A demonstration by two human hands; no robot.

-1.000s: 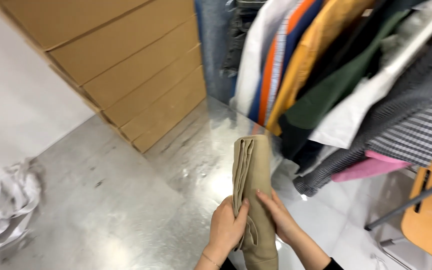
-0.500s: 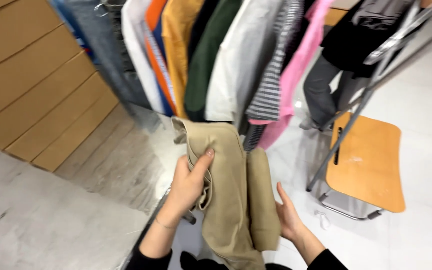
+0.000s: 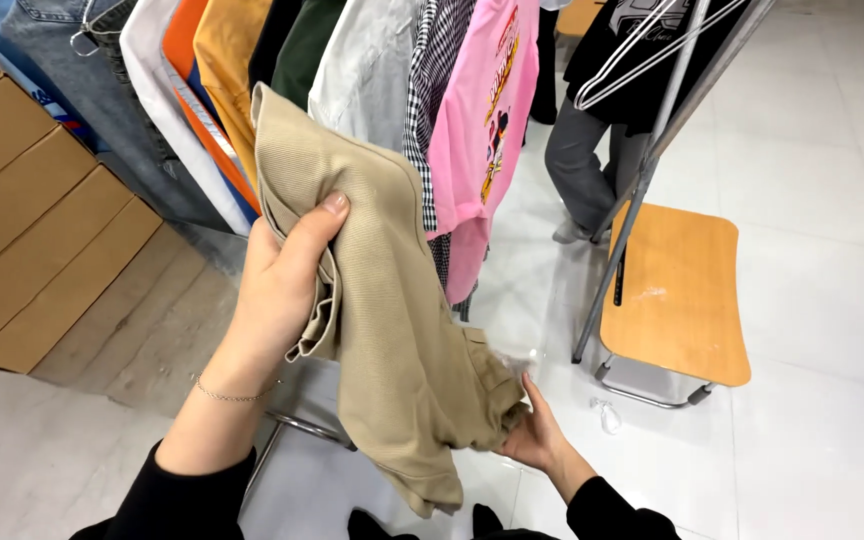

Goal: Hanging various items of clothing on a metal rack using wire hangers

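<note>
Holding one folded beige garment (image 3: pixel 392 330) in my two hands.
My left hand (image 3: pixel 287 275) clamps its upper fold; my right hand (image 3: pixel 532 435) grips its lower edge.

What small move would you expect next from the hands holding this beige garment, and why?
Probably a lift toward the rack: the left hand grips the folded beige garment at its upper part, the right hand supports the lower end, and it is already raised in front of the hanging clothes. An empty hanger hangs nearby, so reaching for it seems likely.
</note>
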